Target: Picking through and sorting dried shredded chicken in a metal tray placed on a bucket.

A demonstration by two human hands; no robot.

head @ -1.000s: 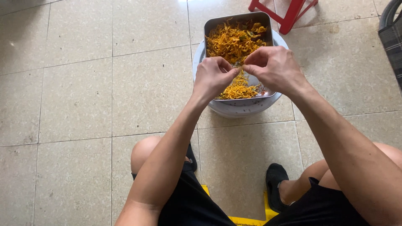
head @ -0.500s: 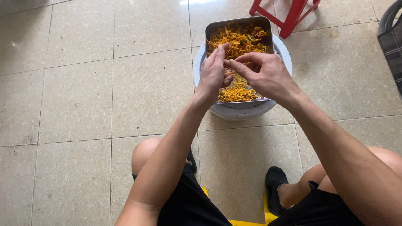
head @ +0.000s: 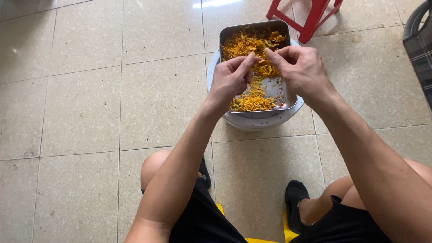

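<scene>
- A red stool [head: 310, 15] stands on the tiled floor [head: 90, 99] just behind the tray, only its legs in view, cut off by the top edge.
- At the right edge a dark checked object [head: 420, 49] with a curved rim is mostly out of frame; what it is cannot be told.
- The person's bare knees, black shorts and dark slippers [head: 294, 202] fill the lower part, with a strip of yellow seat [head: 252, 238] under them at the bottom edge.
- The rectangular metal tray [head: 281, 87] sits on top of a round white basin [head: 261, 119], which rests on the floor between the knees and the stool. Both hands hover over the tray's middle and cover part of it.
- The basin shows only as a rim and front wall; its inside is hidden by the tray.
- The orange shredded strands [head: 249, 45] lie thick at the tray's far end and in a smaller heap at the near end, with a bare metal patch at the near right. Small green and dark bits are mixed in; what the strands are cannot be made out.
- The left hand [head: 230, 80] has its fingers drawn together, the grip pinched on a few strands at the fingertips.
- The right hand [head: 300, 69] is likewise curled, thumb and forefinger pinched just beside the left fingertips, apparently on the same strands; the piece itself is too small to see clearly.
</scene>
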